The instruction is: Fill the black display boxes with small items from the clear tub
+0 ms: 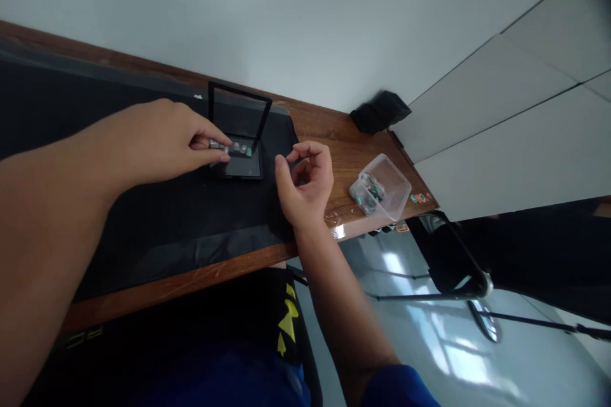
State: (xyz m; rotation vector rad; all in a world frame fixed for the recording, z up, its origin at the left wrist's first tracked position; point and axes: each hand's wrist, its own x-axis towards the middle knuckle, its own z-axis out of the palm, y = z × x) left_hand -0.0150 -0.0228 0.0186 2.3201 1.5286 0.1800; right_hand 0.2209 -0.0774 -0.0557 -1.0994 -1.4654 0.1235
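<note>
An open black display case (238, 140) with a hinged framed lid stands on a black mat (143, 216). A row of small greenish and pale stones (237, 149) lies inside it. My left hand (157, 137) reaches over the mat, and its thumb and forefinger pinch at the left end of that row. My right hand (303, 181) hovers just right of the case, palm turned up, fingers curled with thumb and forefinger close together; I cannot make out anything between them.
A clear plastic box (380, 187) holding several small stones sits on the wooden table (344, 146) near its right end. A black cloth bundle (379, 111) lies by the wall. A black chair frame (453, 261) stands below the table's right corner.
</note>
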